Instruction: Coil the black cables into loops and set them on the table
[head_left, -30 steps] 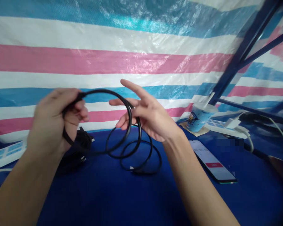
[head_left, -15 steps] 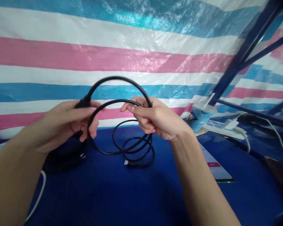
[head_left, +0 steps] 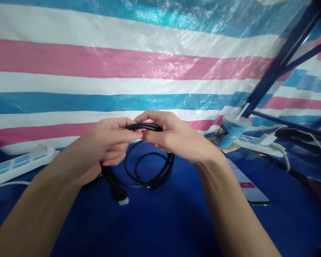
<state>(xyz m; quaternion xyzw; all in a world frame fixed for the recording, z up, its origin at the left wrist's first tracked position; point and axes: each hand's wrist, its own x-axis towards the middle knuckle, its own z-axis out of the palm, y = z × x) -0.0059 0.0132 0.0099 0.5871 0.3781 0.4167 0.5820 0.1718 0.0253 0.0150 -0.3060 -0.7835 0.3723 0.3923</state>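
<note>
A black cable (head_left: 147, 126) is stretched between my two hands, several strands lying side by side at the top. My left hand (head_left: 109, 144) is closed around these strands, thumb and fingertips pinching them. From the other side my right hand (head_left: 173, 135) grips the same bundle, its fingertips meeting those of the left. Lower loops of the cable hang below and behind my hands; whether they touch the table is unclear. Beneath my left hand dangles a black connector (head_left: 118, 192) with a whitish tip. My palms and fingers hide part of the coil.
The blue table (head_left: 160, 228) lies below, with a phone (head_left: 253, 185) at right. A blue cup with a straw (head_left: 231, 130) and a white power strip (head_left: 254, 144) stand behind it. Another power strip (head_left: 18, 164) is at left. Striped sheeting (head_left: 123, 64) hangs behind; a blue frame (head_left: 273, 75) rises right.
My left hand has moved right and met my right hand. The open loop between them has been gathered into the bundle, and a connector now hangs under my left hand.
</note>
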